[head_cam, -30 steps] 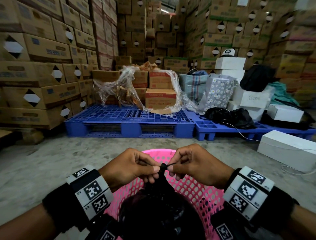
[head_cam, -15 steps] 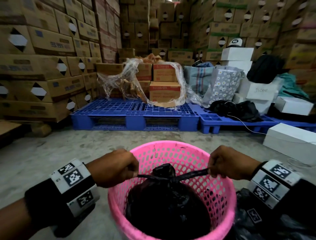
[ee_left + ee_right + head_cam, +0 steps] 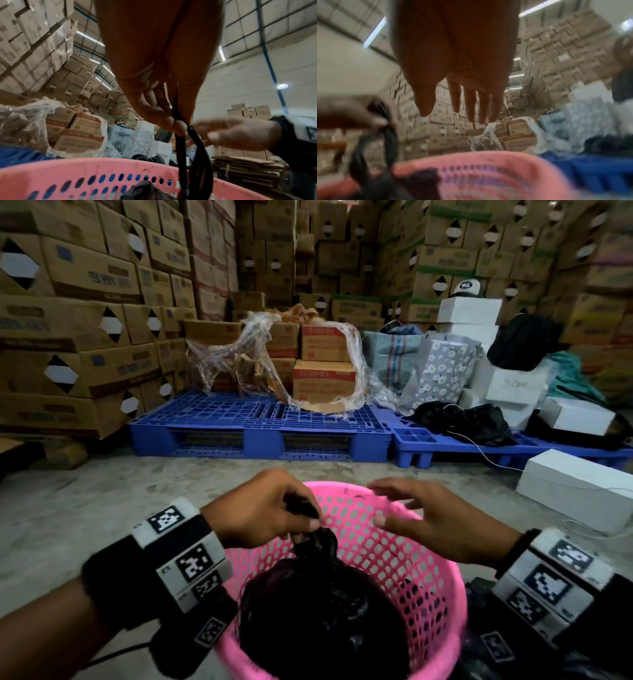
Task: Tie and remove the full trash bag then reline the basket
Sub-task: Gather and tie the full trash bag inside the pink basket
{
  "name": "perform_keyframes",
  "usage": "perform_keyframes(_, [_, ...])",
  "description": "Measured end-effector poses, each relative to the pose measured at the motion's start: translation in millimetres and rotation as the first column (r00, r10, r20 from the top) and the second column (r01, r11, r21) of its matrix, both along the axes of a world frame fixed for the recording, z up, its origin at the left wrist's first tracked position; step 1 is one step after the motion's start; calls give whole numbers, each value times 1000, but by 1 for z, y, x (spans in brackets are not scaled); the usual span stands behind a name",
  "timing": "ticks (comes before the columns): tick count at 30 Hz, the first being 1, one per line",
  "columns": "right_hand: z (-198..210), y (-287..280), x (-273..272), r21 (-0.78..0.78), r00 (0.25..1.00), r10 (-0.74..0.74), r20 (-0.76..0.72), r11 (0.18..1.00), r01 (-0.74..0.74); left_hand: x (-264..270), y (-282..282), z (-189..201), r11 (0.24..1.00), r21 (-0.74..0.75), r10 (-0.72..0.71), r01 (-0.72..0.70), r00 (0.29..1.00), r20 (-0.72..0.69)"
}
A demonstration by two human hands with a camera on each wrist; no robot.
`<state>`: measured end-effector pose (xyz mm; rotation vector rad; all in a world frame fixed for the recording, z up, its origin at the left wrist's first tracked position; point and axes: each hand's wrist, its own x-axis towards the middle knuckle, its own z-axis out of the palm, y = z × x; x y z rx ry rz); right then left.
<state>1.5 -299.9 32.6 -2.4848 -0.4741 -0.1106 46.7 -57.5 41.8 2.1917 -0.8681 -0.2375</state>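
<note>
A full black trash bag sits inside the pink perforated basket on the concrete floor in front of me. Its top is knotted. My left hand pinches the black tie ends just above the knot, over the basket's left side. My right hand hovers over the basket's far right rim with fingers straight and spread, holding nothing; the right wrist view shows the right hand open too. The basket rim fills the bottom of both wrist views.
More black plastic lies on the floor right of the basket. Blue pallets with wrapped cartons stand ahead. A white box sits on the floor at right. Stacked cartons wall in the left and back.
Both hands were pulling the tie ends apart half a second ago. Now the right hand has let go and opened, and the left hand holds the ends together above the knot.
</note>
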Motion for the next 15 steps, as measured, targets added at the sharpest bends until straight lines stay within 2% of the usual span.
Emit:
perform_keyframes(2, [-20, -20, -2, -344, 988, -124, -91, 935, 86, 4, 6, 0, 999, 4, 37, -37, 998, 54])
perform_keyframes(4, [-44, -36, 0, -514, 958, -245, -150, 847, 136, 10, 8, 1, 998, 6, 55, -56, 995, 81])
perform_keyframes(6, [-60, -46, 3, -537, 945, -269, -187, 833, 131, 17, 9, 3, 998, 7, 65, -66, 994, 91])
perform_keyframes(9, [-70, -51, 5, -466, 941, -245, -234, 878, 113, 28, 2, 5, 998, 47, 27, -32, 995, 96])
perform_keyframes(12, [-77, -54, 11, -450, 956, -218, -197, 886, 110, 42, -9, 10, 993, 117, -12, 6, 999, 52])
perform_keyframes(15, [-85, -58, 12, -362, 964, -190, -189, 926, 111, 53, -23, 19, 984, 169, -45, 50, 998, -37])
